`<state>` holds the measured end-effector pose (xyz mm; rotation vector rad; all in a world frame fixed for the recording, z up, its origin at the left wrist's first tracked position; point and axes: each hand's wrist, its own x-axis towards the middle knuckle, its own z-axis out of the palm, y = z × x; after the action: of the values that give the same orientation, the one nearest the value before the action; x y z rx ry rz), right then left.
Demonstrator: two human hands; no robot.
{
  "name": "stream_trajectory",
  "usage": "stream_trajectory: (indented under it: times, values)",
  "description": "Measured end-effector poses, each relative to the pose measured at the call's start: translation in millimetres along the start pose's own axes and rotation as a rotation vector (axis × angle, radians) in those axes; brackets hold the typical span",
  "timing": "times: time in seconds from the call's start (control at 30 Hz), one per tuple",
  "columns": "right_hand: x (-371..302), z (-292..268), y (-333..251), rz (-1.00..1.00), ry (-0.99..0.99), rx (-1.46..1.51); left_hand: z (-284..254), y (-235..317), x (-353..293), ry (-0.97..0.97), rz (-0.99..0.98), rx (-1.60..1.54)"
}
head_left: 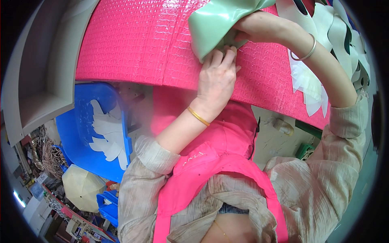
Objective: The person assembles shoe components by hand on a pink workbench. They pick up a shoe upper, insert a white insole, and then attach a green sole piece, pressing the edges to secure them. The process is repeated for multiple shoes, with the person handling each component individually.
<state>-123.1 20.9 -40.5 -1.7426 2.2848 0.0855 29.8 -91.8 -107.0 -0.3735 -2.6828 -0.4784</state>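
Note:
A glossy pale green leather-like piece (214, 22) lies folded and bulging on the pink quilted table cover, near the top of the view. My left hand (219, 77) is closed, with bent fingertips pinching the near lower edge of this piece. From the right, my right hand (257, 27) reaches into the fold, its bent fingers gripping the piece from within. The fold hides most of those right fingertips. Both hands are close together, and whatever lies deeper inside the fold is out of sight.
Several white cut pieces (338, 34) are heaped at the table's right, some hanging over its pink edge (275, 99). A blue bin (75, 121) with white scraps (107, 129) stands lower left. Beside it is a grey open box (48, 77). A cream umbrella-like dome (81, 188) sits below.

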Motion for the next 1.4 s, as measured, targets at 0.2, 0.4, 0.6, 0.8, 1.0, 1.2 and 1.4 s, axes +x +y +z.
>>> stream_trajectory:
  times: [0.2, 0.4, 0.6, 0.8, 1.0, 1.2, 1.4]
  values:
    - [-3.2, 14.2, 2.9, 0.077, 0.021, 0.009, 3.3, 10.6, 12.3, -0.031, 0.05, 0.08]
    - [-11.9, 20.9, 11.9, 0.039, 0.192, 0.013, 7.7, 9.0, 8.8, 0.008, 0.029, 0.042]
    - [-5.2, 27.7, 8.0, 0.166, 0.135, -0.041, 7.8, 12.1, 18.4, -0.041, 0.027, 0.065]
    - [-15.0, 12.2, 4.4, -0.04, 0.142, -0.516, 14.7, 12.4, 22.3, 0.022, 0.054, 0.067]
    - [-7.0, -6.1, 4.9, -0.303, 0.028, -1.058, 19.7, 13.7, 30.5, -0.012, 0.077, 0.128]
    - [-2.6, 28.1, 23.2, -0.272, -0.184, -1.574, 21.1, 14.6, 32.8, -0.052, 0.038, 0.062]
    - [-0.5, 59.8, 36.8, 0.166, 0.198, -0.702, 32.5, 15.2, 30.4, 0.02, 0.022, 0.054]
